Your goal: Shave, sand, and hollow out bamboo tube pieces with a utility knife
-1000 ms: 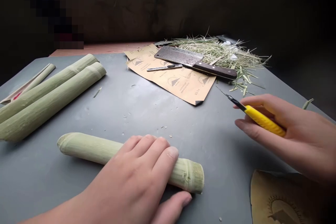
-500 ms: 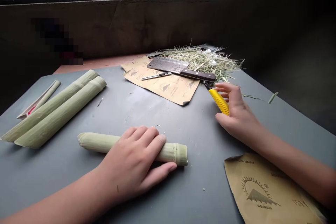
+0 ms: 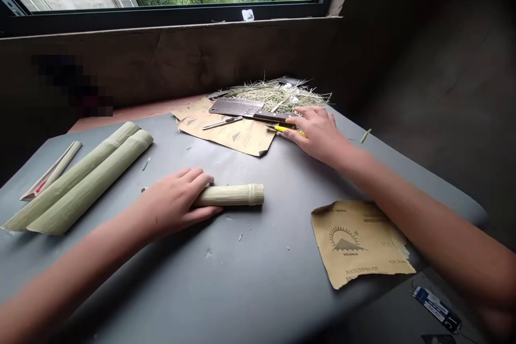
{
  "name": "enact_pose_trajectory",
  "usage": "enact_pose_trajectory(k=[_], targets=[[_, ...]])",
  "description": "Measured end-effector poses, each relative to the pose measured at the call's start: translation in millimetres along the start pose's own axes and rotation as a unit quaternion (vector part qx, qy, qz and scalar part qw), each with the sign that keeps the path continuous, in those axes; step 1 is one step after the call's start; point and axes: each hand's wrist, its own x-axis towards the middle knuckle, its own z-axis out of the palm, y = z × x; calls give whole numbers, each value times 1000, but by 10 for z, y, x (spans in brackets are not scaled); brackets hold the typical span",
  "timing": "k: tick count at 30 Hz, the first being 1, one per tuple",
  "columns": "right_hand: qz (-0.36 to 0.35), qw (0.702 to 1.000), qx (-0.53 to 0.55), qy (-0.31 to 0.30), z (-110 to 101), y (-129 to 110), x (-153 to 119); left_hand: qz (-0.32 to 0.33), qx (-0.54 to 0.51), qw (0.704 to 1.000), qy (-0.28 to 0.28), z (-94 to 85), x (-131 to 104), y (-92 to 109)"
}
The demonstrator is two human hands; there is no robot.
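A short pale-green bamboo piece (image 3: 237, 195) lies across the middle of the grey table (image 3: 193, 301), and my left hand (image 3: 177, 199) is wrapped over its left part. My right hand (image 3: 316, 131) is at the back right, its fingers round the yellow handle of a cutter (image 3: 291, 130), with the tip pointing left. Right behind the cutter lies a cleaver (image 3: 237, 106) with a dark handle, partly on brown sandpaper (image 3: 242, 138). A thin pen-like tool (image 3: 222, 123) rests on that sandpaper too.
Two longer bamboo pieces (image 3: 92, 183) and a folded paper strip (image 3: 52, 172) lie at the left. Thin shavings (image 3: 266, 94) are heaped at the back. Torn sandpaper (image 3: 355, 242) lies at the right front, and a blue-white packet (image 3: 437, 309) is lower right.
My right hand has moved back and left with the cutter, which now lies flatter beside the cleaver. My left hand and the short bamboo have shifted away from me. The view has shifted.
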Motion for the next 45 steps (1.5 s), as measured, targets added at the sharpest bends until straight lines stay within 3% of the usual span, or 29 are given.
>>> enact_pose_trajectory(k=[3, 5, 8, 11, 13, 15, 18, 20, 22, 25, 29, 34, 37, 42, 45], targets=[[-65, 997, 10, -33, -379, -212, -536, 4, 15, 1000, 7, 22, 12, 11], [-138, 990, -9, 39, -492, -320, -1121, -1, 29, 1000, 11, 31, 19, 44], [-194, 977, -71, -46, -420, -270, -1897, -21, 31, 999, -12, -9, 22, 112], [-178, 976, -84, -90, -312, -17, -2194, -56, -16, 997, -55, -135, -37, 115], [-162, 981, -47, -100, -310, 125, -2143, -85, -59, 991, -80, -237, -137, 42], [-84, 995, -21, -43, -346, 169, -1974, -102, -86, 986, -104, -313, -276, -67], [74, 995, -13, 60, -368, 23, -1611, -82, -84, 987, -110, -322, -487, -166], [97, 993, 17, 61, -298, -179, -1326, -76, -76, 990, -88, -262, -584, -116], [43, 996, 45, 68, -138, -412, -1024, -102, -59, 990, -72, -185, -628, 25], [-134, 989, 60, 17, 203, -720, -602, -142, -16, 986, -88, -108, -610, 296], [-206, 976, 61, -36, 543, -951, -312, -156, 30, 985, -72, -75, -544, 554], [-296, 949, 79, -75, 540, -994, -339, -172, 61, 981, -66, -8, -503, 736], [-311, 944, 81, -73, 498, -957, -345, -197, 106, 973, -53, 80, -470, 848], [-329, 937, 97, -62, 561, -865, -267, -205, 207, 954, 67, 263, -440, 959], [-320, 940, 102, -54, 585, -826, -185, -199, 246, 943, 107, 322, -439, 967]])
